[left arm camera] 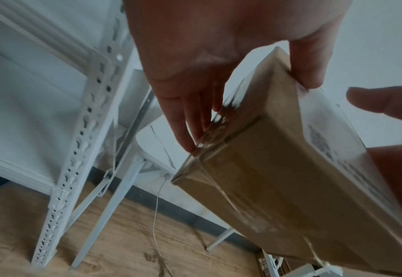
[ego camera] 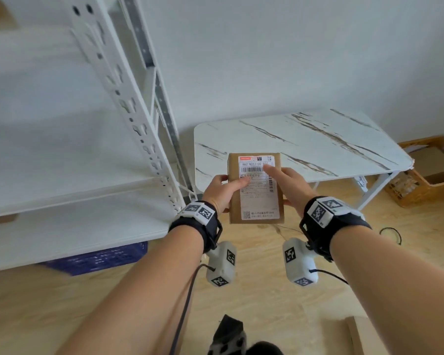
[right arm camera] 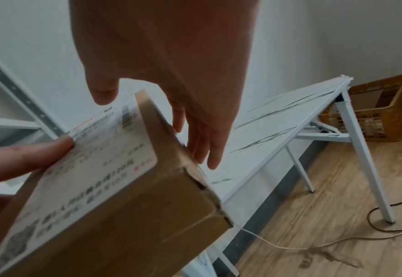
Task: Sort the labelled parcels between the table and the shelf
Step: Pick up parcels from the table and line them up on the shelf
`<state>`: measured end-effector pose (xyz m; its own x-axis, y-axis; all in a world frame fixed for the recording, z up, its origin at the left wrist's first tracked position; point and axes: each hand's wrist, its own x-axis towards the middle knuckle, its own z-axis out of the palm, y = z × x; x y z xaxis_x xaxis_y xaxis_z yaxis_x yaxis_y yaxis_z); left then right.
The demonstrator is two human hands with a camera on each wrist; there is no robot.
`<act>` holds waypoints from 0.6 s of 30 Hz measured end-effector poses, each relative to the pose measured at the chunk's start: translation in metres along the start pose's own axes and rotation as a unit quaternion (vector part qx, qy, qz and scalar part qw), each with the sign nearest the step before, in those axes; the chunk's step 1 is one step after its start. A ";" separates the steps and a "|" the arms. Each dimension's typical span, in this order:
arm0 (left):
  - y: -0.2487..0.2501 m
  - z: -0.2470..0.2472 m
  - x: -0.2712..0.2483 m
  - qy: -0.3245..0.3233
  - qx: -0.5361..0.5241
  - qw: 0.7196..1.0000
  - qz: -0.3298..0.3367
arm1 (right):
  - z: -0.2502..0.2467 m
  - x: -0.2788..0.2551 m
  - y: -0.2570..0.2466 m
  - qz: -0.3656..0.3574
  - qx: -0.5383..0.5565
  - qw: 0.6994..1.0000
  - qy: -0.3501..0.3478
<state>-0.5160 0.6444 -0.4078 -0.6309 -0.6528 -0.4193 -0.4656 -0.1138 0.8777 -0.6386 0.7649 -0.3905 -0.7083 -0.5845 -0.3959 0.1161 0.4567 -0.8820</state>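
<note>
A brown cardboard parcel with a white shipping label facing up is held in the air in front of the marble-pattern table. My left hand grips its left side, thumb across the label and fingers along the underside. From the right, my right hand holds the other side, thumb on the barcode and fingers below the edge. The left wrist view shows the parcel taped along its edge. In the right wrist view the label on the parcel is blurred. The white metal shelf stands at the left.
A slotted shelf upright stands close to my left hand. A blue crate sits under the lowest shelf board. A tan open crate is on the floor right of the table. A black cable and flat cardboard lie on the wooden floor.
</note>
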 end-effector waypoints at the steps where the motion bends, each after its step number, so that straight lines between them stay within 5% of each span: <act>1: -0.005 -0.015 -0.003 0.002 -0.002 1.000 0.004 | 0.015 -0.005 -0.004 -0.006 0.004 1.000 -0.003; 10: -0.016 -0.177 -0.061 0.026 0.007 0.995 0.093 | 0.160 -0.069 -0.068 -0.089 0.060 0.994 -0.002; 18: 0.031 -0.318 -0.128 0.093 0.042 0.967 0.234 | 0.237 -0.140 -0.181 -0.246 0.055 0.968 0.001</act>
<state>-0.2520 0.4867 -0.2533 -0.6655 -0.7425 0.0760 -0.2092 0.2834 0.9359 -0.3956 0.6053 -0.2365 -0.6983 -0.7113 0.0801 -0.1631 0.0491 -0.9854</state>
